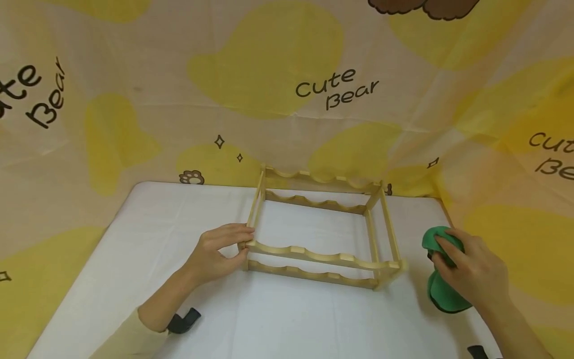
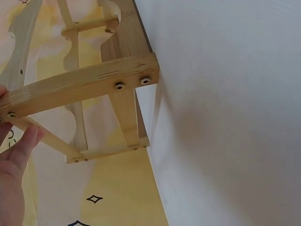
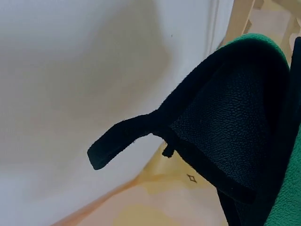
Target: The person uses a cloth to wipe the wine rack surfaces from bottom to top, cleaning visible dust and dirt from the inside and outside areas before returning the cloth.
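Note:
A pale wooden wine rack with scalloped rails stands near the middle of the white table. My left hand grips its front left corner post, thumb and fingers on either side of the wood. The left wrist view shows the fingertips at the rack's end frame, where metal screws show. To the right of the rack, my right hand pinches a green cloth mitt with black edging. Its black-lined pocket and hanging loop face the right wrist camera.
The white table meets a yellow printed cloth backdrop behind and at both sides, with the rack's back close to it. A black strap-like piece shows beside the left wrist, another near the right forearm.

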